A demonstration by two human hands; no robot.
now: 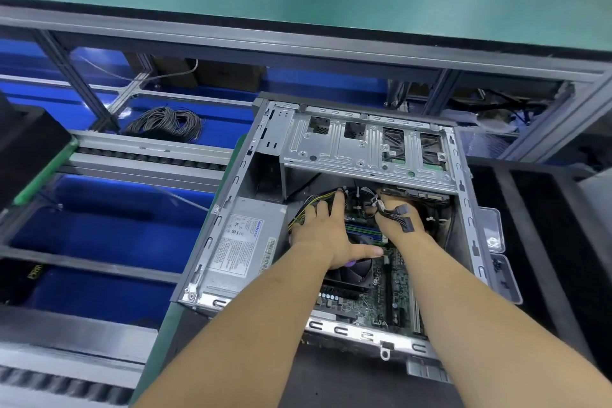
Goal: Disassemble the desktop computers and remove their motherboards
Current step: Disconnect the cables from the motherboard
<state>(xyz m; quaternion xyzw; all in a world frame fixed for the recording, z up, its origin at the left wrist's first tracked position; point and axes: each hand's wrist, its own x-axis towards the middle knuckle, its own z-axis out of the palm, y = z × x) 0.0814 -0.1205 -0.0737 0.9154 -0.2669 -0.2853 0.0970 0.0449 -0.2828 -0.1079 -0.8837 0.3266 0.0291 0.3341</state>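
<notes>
Item: desktop case point(228, 209), side open, on the tabletop point(159, 341).
Left grip point(323, 232): fingers spread, resting on the cable bundle point(308, 205).
Right grip point(397, 219): reaches under the drive cage point(364, 146); fingers hidden, state cannot be told.
Motherboard point(374, 291): seated directly beneath both grips, extending nearer than them.
Handling advice: pull connectors by their plugs, straight out; steady the board.

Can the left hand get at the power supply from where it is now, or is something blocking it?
Probably yes. The power supply lies uncovered along the case's left wall, directly beside the left hand, which rests flat over the cables and fan. Only the yellow-and-black cable bundle running from it sits between them.
</notes>
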